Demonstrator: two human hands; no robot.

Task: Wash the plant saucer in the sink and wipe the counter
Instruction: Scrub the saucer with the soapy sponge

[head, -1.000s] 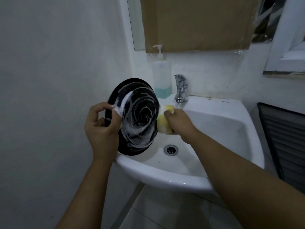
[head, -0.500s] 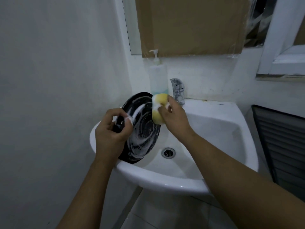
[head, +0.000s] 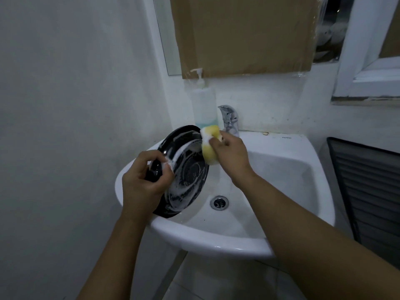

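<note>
Now the black plant saucer stands tilted on its edge over the left part of the white sink, its lower edge at the basin's front-left rim and its inner face streaked with white foam. Both hands are busy: the left hand grips the saucer's left rim, thumb on the soapy face and fingers curled behind, while the right hand clutches a yellow sponge pressed against the upper right rim. Just behind that hand stands the chrome faucet, with a pump soap bottle beside it. The drain lies open below. Above, a cardboard sheet covers the mirror.
</note>
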